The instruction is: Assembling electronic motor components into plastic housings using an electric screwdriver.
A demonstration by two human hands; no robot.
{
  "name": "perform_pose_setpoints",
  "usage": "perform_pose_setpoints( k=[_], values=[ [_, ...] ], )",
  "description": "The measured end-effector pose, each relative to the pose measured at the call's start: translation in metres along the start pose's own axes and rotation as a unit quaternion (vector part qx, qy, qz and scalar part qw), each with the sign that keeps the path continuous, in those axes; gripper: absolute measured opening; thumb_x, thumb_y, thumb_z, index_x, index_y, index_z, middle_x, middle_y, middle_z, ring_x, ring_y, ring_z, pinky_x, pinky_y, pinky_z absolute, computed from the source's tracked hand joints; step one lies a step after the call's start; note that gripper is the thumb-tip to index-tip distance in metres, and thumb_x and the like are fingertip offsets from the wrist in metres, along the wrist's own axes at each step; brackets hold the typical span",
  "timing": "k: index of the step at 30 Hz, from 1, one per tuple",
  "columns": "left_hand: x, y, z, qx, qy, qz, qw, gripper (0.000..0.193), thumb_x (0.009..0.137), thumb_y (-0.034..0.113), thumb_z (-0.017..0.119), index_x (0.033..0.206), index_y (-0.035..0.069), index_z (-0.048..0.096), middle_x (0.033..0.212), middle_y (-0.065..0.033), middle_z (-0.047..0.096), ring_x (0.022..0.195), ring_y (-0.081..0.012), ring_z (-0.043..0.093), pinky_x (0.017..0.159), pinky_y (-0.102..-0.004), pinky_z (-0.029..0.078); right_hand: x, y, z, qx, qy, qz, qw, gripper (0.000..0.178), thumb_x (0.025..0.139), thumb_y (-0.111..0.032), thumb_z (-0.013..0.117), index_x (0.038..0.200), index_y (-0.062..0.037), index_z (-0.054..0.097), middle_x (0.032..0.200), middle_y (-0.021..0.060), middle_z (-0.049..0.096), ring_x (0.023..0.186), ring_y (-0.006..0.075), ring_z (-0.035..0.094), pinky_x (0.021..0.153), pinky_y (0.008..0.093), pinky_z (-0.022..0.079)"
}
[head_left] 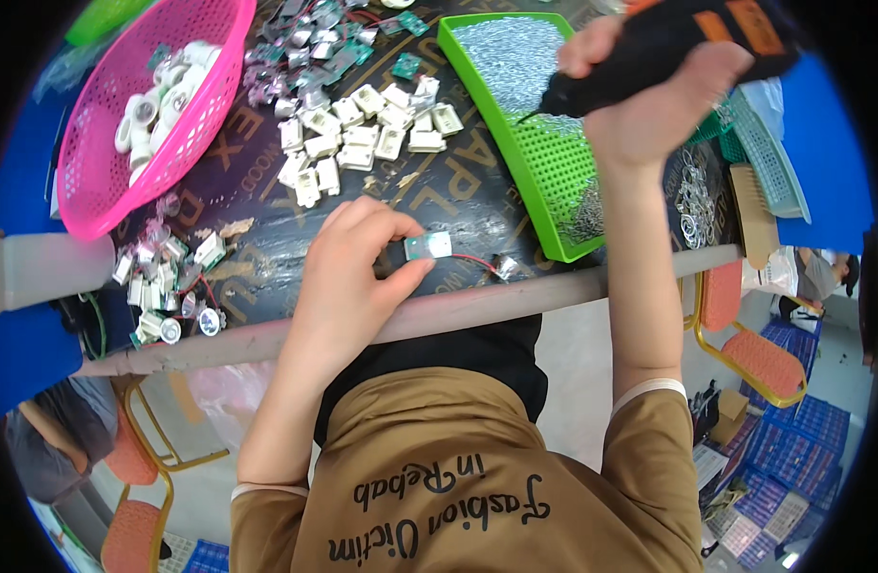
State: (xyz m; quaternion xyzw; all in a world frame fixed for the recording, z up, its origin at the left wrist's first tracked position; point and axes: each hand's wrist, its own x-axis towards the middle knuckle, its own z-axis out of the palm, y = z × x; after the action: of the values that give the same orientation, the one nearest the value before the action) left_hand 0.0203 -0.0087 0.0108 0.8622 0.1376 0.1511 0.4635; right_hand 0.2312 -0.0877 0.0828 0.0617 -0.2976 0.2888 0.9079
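My left hand rests near the table's front edge, thumb and forefinger pinched on a small white housing with a green circuit board. A red wire runs from it to a small clear-and-silver lamp piece lying on the table. My right hand is wrapped round a black electric screwdriver with orange patches, raised above the bright green tray. The screwdriver's thin bit points down and left over that tray. Silver screws fill the tray's far part, and darker small screws lie in its near corner.
Several cream housings lie mid-table, with circuit boards and lamp parts behind. A pink basket holds white pieces at left. Wired assemblies sit beside a greyish cup. Metal rings and a pale teal basket are at right.
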Motion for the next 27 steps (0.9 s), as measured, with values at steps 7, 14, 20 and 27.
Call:
perform_pose_setpoints(
  k=[7,14,20,27],
  values=[
    [0.002,-0.003,0.003,0.003,0.026,0.049,0.998,0.023,0.071,0.006,0.076,0.092,0.003,0.066,0.085,-0.0071,0.058,0.080,-0.0240,0.056,0.068,-0.0337,0.045,-0.015,-0.065,0.042,-0.457,-0.026,0.081,0.885,0.092,0.070,-0.091,0.043,0.115,-0.0128,0.061,0.076,0.0058,0.049,0.067,0.0193,0.047,0.067,0.0387,0.038],
    [0.001,-0.006,0.002,0.007,0.014,0.042,0.999,0.023,0.072,0.007,0.075,0.093,0.004,0.066,0.085,-0.0077,0.058,0.084,-0.0268,0.056,0.072,-0.0358,0.047,-0.050,0.000,0.064,-0.497,-0.182,0.244,0.812,0.095,0.068,-0.093,0.043,0.122,-0.0152,0.054,0.076,0.0035,0.050,0.061,0.0183,0.047,0.064,0.0358,0.038],
    [0.000,-0.007,0.006,0.001,0.030,0.063,0.998,0.024,0.070,0.006,0.075,0.092,0.004,0.066,0.085,-0.0094,0.058,0.085,-0.0300,0.055,0.074,-0.0386,0.047,-0.055,0.010,0.063,-0.500,-0.160,0.282,0.803,0.105,0.059,-0.095,0.054,0.126,-0.0146,0.046,0.075,0.0036,0.053,0.059,0.0183,0.051,0.063,0.0364,0.042],
    [-0.003,-0.004,0.006,0.031,0.018,0.079,0.996,0.019,0.072,0.006,0.073,0.087,0.002,0.061,0.088,-0.0106,0.056,0.089,-0.0314,0.054,0.078,-0.0411,0.049,-0.053,0.011,0.063,-0.503,-0.172,0.272,0.802,0.106,0.060,-0.095,0.053,0.126,-0.0130,0.045,0.074,0.0041,0.053,0.058,0.0186,0.051,0.061,0.0365,0.043]
  ],
)
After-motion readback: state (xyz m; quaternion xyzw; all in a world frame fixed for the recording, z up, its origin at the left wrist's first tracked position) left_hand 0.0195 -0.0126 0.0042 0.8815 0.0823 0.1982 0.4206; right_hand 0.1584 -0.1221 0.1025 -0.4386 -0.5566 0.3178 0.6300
